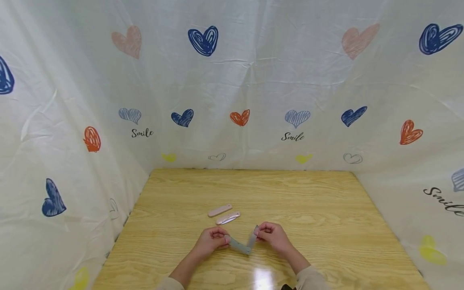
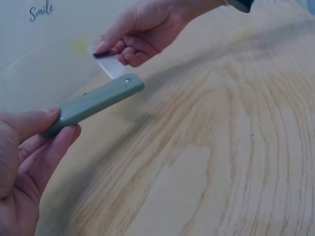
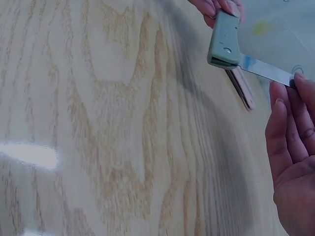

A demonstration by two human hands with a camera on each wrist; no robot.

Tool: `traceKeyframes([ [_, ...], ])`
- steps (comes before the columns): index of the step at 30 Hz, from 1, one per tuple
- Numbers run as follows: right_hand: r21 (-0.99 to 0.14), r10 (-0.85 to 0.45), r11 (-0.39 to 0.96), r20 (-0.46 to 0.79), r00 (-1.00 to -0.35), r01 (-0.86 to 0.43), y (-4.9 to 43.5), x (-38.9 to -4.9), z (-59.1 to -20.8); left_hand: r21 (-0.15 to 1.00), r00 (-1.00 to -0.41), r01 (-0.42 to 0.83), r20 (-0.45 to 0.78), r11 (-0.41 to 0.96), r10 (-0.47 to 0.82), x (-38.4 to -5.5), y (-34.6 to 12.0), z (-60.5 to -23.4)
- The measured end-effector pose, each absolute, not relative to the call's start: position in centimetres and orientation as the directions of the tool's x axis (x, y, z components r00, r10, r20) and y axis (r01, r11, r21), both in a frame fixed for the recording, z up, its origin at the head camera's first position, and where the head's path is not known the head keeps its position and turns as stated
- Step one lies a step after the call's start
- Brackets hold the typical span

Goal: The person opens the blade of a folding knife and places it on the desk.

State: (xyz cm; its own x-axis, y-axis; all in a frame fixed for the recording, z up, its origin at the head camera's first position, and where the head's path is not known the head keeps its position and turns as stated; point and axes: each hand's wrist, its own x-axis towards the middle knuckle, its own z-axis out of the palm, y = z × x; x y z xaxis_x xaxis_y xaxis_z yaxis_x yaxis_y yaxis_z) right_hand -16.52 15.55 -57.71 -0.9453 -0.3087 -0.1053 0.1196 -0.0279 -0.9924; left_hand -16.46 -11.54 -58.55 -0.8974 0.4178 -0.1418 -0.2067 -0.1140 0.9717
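Knife (image 1: 240, 246) low in the frame: left hand (image 1: 214, 238) pinches handle (image 2: 97, 101), right hand (image 1: 273, 236) pinches blade (image 3: 268, 72); best swing it slowly.

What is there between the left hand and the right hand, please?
A partly open folding knife: in the head view, its green handle reaches from the left hand to the joint, its blade from there to the right hand.

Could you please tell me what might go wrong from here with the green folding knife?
The right hand pinches the bare blade near its tip, so a slip could cut it. The blade stands only partly unfolded from the green handle, so it might swing suddenly. The left hand grips just the handle's far end, so the knife could twist loose.
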Motion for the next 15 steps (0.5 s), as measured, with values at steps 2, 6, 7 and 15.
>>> traceKeyframes([
  [2, -0.99, -0.319, -0.053, -0.108, -0.941, 0.132, 15.9, -16.7, -57.5, 0.972, -0.907, -0.209, -0.15, -0.112, 0.393, -16.5, -11.5, -58.3],
  [6, -0.969, -0.26, -0.15, -0.152, -0.953, 0.196, 16.3, -16.7, -57.4, 0.961, -0.937, -0.224, -0.168, -0.16, 0.305, -16.7, -11.3, -57.9],
  [7, -0.957, -0.243, -0.192, -0.169, -0.955, 0.218, 16.3, -16.7, -57.4, 0.957, -0.945, -0.225, -0.168, -0.183, 0.28, -16.7, -11.2, -57.9],
  [15, -0.847, -0.123, -0.441, -0.272, -0.954, 0.299, 15.0, -15.7, -57.8, 0.896, -0.968, -0.249, -0.224, -0.369, 0.108, -16.4, -10.1, -58.5],
])
